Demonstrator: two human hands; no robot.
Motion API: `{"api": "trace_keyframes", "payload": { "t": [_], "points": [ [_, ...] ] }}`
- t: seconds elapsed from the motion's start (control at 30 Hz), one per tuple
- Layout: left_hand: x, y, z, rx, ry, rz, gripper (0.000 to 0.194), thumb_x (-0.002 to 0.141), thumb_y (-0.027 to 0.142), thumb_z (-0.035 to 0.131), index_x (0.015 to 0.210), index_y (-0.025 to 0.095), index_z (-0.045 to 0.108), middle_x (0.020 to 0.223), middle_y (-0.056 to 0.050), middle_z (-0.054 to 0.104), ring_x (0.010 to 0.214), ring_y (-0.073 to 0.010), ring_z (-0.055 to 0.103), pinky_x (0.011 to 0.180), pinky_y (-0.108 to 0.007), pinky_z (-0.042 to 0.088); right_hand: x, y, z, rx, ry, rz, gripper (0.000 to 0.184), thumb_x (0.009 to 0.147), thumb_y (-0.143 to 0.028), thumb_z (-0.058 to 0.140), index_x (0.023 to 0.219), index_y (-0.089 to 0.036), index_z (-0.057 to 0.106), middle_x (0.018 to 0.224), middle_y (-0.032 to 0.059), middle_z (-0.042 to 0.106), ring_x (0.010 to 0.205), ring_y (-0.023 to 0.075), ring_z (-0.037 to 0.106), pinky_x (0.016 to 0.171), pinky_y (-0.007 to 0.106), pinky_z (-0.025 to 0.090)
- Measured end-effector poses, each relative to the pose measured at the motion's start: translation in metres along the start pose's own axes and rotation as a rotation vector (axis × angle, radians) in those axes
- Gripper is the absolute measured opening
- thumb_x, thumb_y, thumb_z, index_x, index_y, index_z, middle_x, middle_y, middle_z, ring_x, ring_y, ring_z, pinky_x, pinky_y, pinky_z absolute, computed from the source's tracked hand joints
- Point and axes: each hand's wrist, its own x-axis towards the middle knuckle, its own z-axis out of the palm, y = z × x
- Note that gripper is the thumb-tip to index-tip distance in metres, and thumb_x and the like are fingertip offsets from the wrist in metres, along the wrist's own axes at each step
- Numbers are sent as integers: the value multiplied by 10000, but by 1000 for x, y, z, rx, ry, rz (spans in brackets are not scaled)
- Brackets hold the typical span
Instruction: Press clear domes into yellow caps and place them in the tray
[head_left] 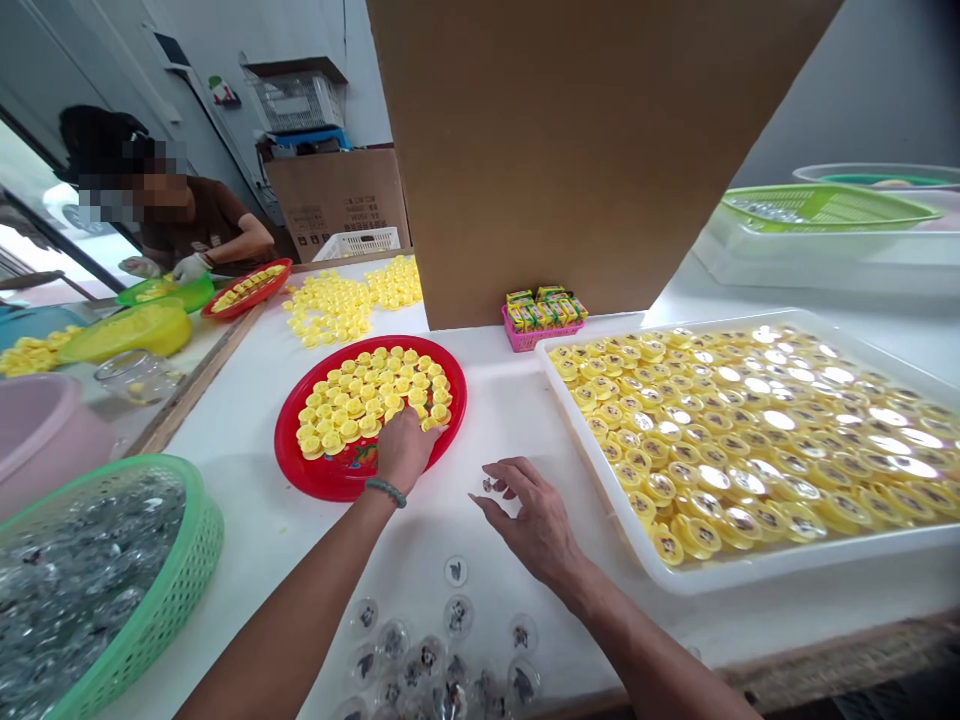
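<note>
I judge this cap-picking: my left hand (403, 450) at yellow caps (354, 407), left of centre (grip hidden, can't tell), right hand (541, 515) apparently pinching a clear disc (489, 486). Probably calls for a single-cap pinch.

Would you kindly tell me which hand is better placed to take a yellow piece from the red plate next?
Probably the left hand: it is over the red plate, right at the yellow pieces. The right hand is off the plate, above the white table.

Two bare hands (403, 447) (534, 510), two red trays (324, 481) (262, 299), one clear jar (135, 375), one bracelet (387, 490), countless yellow pieces (349, 404), countless clear discs (458, 616)
</note>
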Motion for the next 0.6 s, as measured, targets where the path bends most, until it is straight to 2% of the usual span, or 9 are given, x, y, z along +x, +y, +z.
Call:
{"api": "trace_keyframes", "payload": {
  "t": [0.1, 0.2, 0.33, 0.43, 0.5, 0.6],
  "points": [
    [9, 2, 11, 83, -27, 26, 336, 738, 393, 608, 912, 108, 634, 843, -167, 685, 806, -276, 622, 610, -296, 370, 0, -1, -2, 20, -7, -4, 249, 766, -223, 646, 1008, -220, 589, 907, 50, 592, 675, 136, 575, 544, 247, 520],
    [10, 2, 12, 103, -42, 57, 268, 758, 325, 581, 893, 106, 653, 843, -169, 685, 805, -281, 625, 620, -307, 382, 1, -4, -4, 59, -24, -24, 244, 768, -219, 647, 1004, -215, 586, 911, 47, 592, 675, 130, 570, 614, 271, 531],
    [-3, 2, -5, 64, 33, 108, 249, 754, 278, 562, 927, 113, 631, 895, -149, 662, 829, -268, 608, 668, -318, 399, 2, -7, -8, 104, -64, -43, 239, 784, -225, 634, 1019, -221, 589, 928, 47, 591, 697, 129, 578, 660, 283, 532],
    [-30, 0, -19, -29, 69, 209, 205, 741, 272, 564, 913, 168, 599, 897, -85, 632, 804, -220, 584, 676, -297, 408, 3, -8, -11, 126, -94, -59, 250, 792, -223, 629, 1039, -225, 592, 939, 46, 591, 717, 128, 587, 687, 285, 532],
    [-52, -3, -21, -127, -13, 313, 149, 731, 241, 561, 870, 191, 586, 851, -49, 611, 743, -185, 561, 656, -280, 410, 2, -6, -11, 134, -141, -69, 272, 792, -218, 628, 1061, -230, 592, 959, 48, 589, 735, 129, 591, 691, 283, 532],
    [-81, -10, -10, -291, -197, 401, 152, 697, 170, 567, 844, 199, 590, 837, -36, 600, 710, -162, 543, 641, -265, 414, 2, -1, -9, 107, -240, -58, 308, 773, -194, 638, 1075, -235, 597, 978, 47, 593, 738, 128, 593, 658, 266, 529]
  ]
}}
